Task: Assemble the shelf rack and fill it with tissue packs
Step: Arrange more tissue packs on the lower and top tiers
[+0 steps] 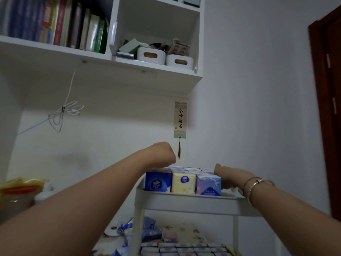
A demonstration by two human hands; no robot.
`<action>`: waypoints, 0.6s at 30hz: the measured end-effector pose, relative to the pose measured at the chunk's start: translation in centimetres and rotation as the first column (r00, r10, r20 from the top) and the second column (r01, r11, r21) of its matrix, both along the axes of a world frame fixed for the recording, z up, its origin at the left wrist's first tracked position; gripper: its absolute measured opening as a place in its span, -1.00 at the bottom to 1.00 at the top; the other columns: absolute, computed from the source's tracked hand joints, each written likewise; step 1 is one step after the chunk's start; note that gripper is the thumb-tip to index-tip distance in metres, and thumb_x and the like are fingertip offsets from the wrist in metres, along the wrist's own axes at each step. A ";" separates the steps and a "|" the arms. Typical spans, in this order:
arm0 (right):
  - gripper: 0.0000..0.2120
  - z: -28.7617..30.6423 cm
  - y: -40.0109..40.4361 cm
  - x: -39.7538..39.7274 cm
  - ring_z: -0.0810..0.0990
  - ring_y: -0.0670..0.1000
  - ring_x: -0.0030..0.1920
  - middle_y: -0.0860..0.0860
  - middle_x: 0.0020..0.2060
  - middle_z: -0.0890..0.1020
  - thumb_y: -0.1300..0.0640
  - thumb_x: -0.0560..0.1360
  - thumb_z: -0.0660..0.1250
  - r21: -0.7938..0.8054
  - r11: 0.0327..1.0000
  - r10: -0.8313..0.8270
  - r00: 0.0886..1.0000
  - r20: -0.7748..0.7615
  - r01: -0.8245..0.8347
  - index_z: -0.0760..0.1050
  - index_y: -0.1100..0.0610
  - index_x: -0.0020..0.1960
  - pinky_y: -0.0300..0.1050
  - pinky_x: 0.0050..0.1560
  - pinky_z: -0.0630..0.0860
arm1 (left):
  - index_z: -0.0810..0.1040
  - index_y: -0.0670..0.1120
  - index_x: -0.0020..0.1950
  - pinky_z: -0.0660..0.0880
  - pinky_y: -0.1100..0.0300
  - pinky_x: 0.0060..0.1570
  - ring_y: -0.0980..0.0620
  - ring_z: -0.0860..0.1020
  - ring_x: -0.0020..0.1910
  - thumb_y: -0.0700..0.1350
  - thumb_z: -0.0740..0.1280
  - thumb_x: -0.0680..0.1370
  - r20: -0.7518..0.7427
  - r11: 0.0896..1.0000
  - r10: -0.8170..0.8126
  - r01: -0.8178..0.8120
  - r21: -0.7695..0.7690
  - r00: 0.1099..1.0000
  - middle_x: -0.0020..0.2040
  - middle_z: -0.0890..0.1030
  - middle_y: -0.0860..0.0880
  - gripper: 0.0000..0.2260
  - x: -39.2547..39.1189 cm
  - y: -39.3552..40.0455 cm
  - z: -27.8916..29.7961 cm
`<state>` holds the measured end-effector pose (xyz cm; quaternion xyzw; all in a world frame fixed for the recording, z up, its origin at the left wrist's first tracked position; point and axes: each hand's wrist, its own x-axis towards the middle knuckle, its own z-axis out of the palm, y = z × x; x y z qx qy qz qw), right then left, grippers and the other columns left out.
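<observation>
Now our right hand (228, 175) grips the lilac tissue pack (208, 184); left hand (162, 152), grip unseen, should square rows inside the rack tray (184, 201).

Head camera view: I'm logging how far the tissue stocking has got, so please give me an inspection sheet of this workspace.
Surface: top tray of the white rack, raised rim, on white posts.
Job's things: three tissue packs stand upright at the tray front, blue, yellow, purple; more rows behind; lower tray also filled.
Clutter: loose packs and wrapping beside the rack.
Hands: left hand bent down over the back rows, fingers hidden; right hand against the purple pack's side.
Cables: white cord coiled, hanging from the wall shelf.
Surroundings: books, two white bins, hanging scroll, dark door.
</observation>
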<state>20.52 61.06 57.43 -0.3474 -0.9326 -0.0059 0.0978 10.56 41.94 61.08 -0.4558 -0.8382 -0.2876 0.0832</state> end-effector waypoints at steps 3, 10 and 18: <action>-0.44 2.2 -1.7 1.0 0.47 0.18 0.26 0.26 0.34 0.42 0.06 0.58 0.24 0.055 0.998 -0.011 0.996 -0.091 0.016 0.13 0.34 0.41 -0.08 0.13 0.43 | 0.58 -0.19 0.24 0.41 0.20 0.05 -0.04 0.51 0.19 -0.19 0.23 0.59 0.050 0.997 -0.027 0.024 0.073 0.998 0.23 0.58 -0.10 -0.73 -0.1 -1.6 0.0; -0.67 5.4 -12.6 -0.1 0.51 0.05 0.13 0.10 0.22 0.53 0.28 0.53 0.15 0.165 0.941 0.339 0.837 -0.428 -0.297 0.45 0.13 0.26 -0.17 0.01 0.43 | 0.66 -0.10 0.04 0.49 0.11 0.14 -0.03 0.55 0.12 -0.24 0.16 0.59 0.148 0.929 -0.006 -0.050 0.367 0.989 0.10 0.62 -0.06 -0.74 -4.1 -8.5 -2.5; -0.68 -2.6 -28.3 -9.5 0.51 0.10 0.15 0.10 0.22 0.50 0.20 0.53 0.15 0.154 0.769 0.631 0.699 -0.337 -0.620 0.40 0.12 0.27 -0.02 0.12 0.50 | 0.61 -0.05 -0.24 0.50 0.10 0.10 -0.01 0.56 0.02 -0.32 0.17 0.53 0.355 0.874 0.138 -0.283 0.396 0.924 -0.07 0.64 -0.07 -0.70 -11.9 -18.8 -12.0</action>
